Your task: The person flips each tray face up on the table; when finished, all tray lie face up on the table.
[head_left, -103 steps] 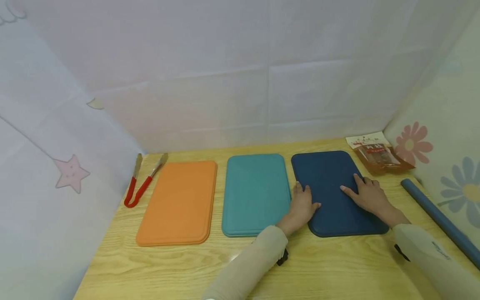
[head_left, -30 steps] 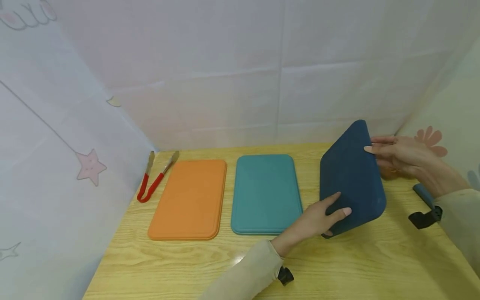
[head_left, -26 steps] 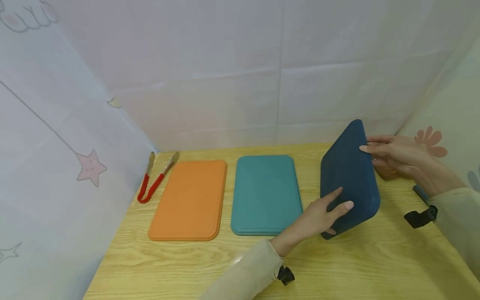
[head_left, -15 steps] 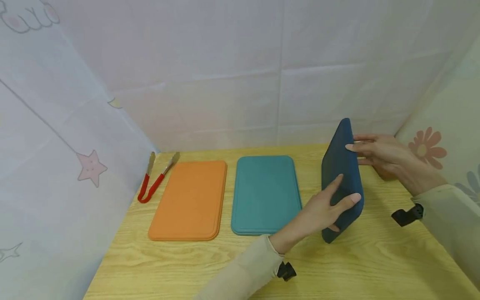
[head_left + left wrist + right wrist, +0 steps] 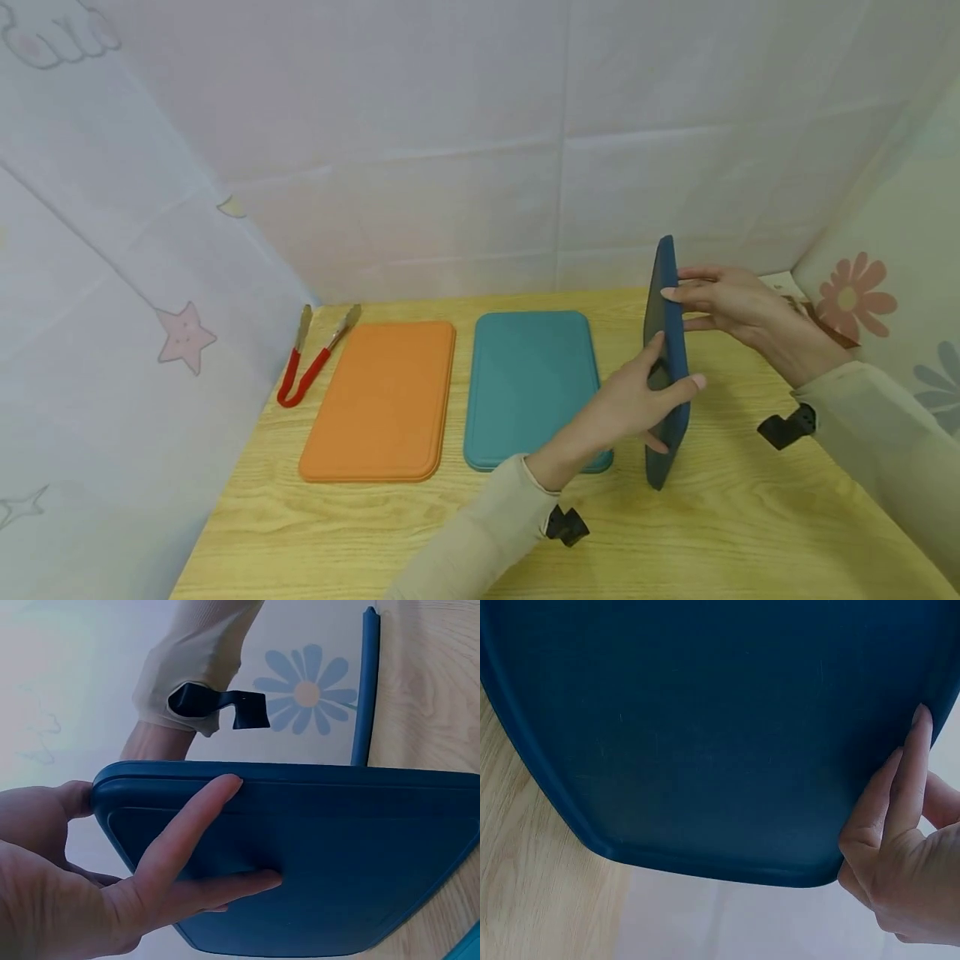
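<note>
Both hands hold a dark blue tray (image 5: pixel 675 354) up on its side, almost edge-on in the head view. My left hand (image 5: pixel 626 400) grips its near end, with the thumb over the long edge and fingers on the left face. At the far end, my right hand (image 5: pixel 738 304) pinches the upper edge between thumb and fingers. The left wrist view has the tray (image 5: pixel 360 840) with a line running along its border. A raised rim and faint scratches show on the tray (image 5: pixel 705 750) in the right wrist view.
A teal tray (image 5: pixel 528 379) lies left of the hands, partly covered by the left arm. Farther left are an orange tray (image 5: pixel 378 400) and red-handled tongs (image 5: pixel 313 375). A packet (image 5: pixel 787 287) sits behind the right wrist. A blue roll (image 5: pixel 367 682) shows in the left wrist view.
Flat on the table at first, the blue tray was raised and tipped up by both hands. Over the last second it has swung to nearly edge-on, the right hand moving left with it.
</note>
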Motion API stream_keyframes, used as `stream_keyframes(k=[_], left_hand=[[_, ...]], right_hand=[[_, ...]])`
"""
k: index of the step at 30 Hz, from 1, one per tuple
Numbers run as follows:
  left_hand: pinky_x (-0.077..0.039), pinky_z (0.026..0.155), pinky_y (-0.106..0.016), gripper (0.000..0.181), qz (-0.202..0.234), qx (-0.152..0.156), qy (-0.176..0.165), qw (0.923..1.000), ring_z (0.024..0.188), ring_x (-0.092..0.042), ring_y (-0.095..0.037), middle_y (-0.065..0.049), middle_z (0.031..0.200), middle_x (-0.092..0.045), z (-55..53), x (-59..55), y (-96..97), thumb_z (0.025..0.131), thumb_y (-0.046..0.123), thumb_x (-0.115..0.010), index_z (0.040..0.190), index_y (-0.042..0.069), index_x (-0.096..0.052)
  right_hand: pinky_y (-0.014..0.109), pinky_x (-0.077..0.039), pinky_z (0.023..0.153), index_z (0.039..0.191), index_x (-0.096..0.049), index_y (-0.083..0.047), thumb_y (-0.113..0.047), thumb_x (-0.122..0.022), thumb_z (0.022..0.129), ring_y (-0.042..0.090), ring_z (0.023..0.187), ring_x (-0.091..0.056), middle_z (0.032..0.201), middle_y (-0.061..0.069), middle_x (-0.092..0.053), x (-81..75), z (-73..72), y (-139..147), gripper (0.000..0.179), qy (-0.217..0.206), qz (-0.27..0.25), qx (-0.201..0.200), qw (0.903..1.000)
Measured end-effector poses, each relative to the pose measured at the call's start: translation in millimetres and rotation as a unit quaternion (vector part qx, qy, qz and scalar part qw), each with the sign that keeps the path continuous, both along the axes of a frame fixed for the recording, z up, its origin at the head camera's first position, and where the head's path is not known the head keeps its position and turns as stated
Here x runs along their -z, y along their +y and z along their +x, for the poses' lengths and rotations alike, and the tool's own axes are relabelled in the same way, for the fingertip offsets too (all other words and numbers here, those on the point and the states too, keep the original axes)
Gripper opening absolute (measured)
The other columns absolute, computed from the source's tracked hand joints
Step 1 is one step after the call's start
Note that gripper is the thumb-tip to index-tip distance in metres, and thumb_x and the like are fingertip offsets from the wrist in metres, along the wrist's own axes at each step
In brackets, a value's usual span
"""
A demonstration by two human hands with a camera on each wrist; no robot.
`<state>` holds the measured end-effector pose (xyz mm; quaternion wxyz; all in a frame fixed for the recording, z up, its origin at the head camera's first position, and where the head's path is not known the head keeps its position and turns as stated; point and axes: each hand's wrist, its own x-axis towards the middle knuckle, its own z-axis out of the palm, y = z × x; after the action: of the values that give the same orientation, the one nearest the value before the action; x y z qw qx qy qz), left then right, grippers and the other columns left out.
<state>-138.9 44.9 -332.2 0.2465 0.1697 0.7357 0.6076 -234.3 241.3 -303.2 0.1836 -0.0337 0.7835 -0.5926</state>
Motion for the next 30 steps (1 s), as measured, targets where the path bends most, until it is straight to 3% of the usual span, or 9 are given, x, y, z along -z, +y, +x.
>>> stream_keyframes(k=[3,6,9,15,20,25,30], left_hand=[[-0.057,0.050,-0.037,0.078,0.000,-0.007,-0.002,1.0000,0.067,-0.068,-0.016,-0.003,0.154,-0.031,0.0,-3.4,-1.6,0.096,0.041,-0.058,0.156,0.025,-0.011],[-0.057,0.050,-0.037,0.078,0.000,-0.009,-0.004,1.0000,0.065,-0.067,-0.015,-0.004,0.154,-0.031,1.1,-6.2,-2.5,0.096,0.039,-0.058,0.156,0.023,-0.011],[-0.057,0.050,-0.035,0.077,-0.009,-0.015,-0.001,0.9999,0.065,-0.067,-0.014,-0.005,0.154,-0.031,2.7,-9.1,-4.2,0.097,0.036,-0.058,0.156,0.023,-0.011],[-0.056,0.051,-0.033,0.074,-0.029,-0.025,0.006,0.9993,0.054,-0.066,-0.021,-0.002,0.155,-0.029,6.2,-14.2,-10.4,0.097,0.030,-0.059,0.156,0.021,-0.015],[-0.057,0.053,-0.032,0.073,-0.014,-0.026,0.010,0.9995,0.052,-0.066,-0.024,0.002,0.155,-0.027,7.7,-13.8,-16.0,0.097,0.025,-0.058,0.155,0.016,-0.015],[-0.058,0.054,-0.034,0.072,0.030,-0.041,-0.003,0.9987,0.071,-0.070,-0.024,0.001,0.155,-0.029,9.6,-5.3,-26.5,0.097,0.018,-0.056,0.155,0.016,-0.015],[-0.058,0.055,-0.037,0.070,0.057,-0.066,-0.012,0.9961,0.101,-0.066,-0.031,-0.005,0.155,-0.029,10.8,6.3,-40.3,0.098,0.011,-0.053,0.155,0.018,-0.014]], right_hand=[[0.036,-0.048,0.097,0.154,-0.003,-0.002,-0.028,-0.057,0.099,0.034,0.130,-0.039,0.154,0.028,-0.012,0.1,-0.7,-3,0.082,0.000,-0.003,-0.001,1.0000],[0.035,-0.051,0.093,0.154,-0.006,0.000,-0.027,-0.058,0.098,0.017,0.112,-0.054,0.151,0.030,-0.017,0.4,-0.5,-6,0.080,0.006,-0.002,0.002,1.0000],[0.034,-0.053,0.089,0.153,-0.009,0.002,-0.025,-0.058,0.098,0.003,0.094,-0.059,0.149,0.030,-0.019,0.4,0.4,-9,0.079,0.014,-0.004,0.003,0.9999],[0.034,-0.056,0.083,0.150,-0.018,0.004,-0.023,-0.062,0.096,0.007,0.088,-0.061,0.126,0.019,-0.041,1.1,4.3,-18,0.075,0.016,-0.019,0.021,0.9995],[0.037,-0.056,0.082,0.149,-0.022,0.004,-0.025,-0.061,0.097,0.009,0.087,-0.062,0.119,0.014,-0.045,-0.3,6.5,-22,0.071,0.018,-0.016,0.013,0.9996],[0.043,-0.056,0.081,0.151,-0.022,0.001,-0.040,-0.051,0.100,0.020,0.095,-0.065,0.128,0.025,-0.048,8.6,8.8,-13,0.072,0.034,0.038,-0.008,0.9987],[0.043,-0.057,0.078,0.146,-0.025,0.008,-0.041,-0.046,0.102,0.038,0.105,-0.062,0.131,0.035,-0.046,52.2,12.0,14,0.069,0.030,0.123,-0.022,0.9917]])
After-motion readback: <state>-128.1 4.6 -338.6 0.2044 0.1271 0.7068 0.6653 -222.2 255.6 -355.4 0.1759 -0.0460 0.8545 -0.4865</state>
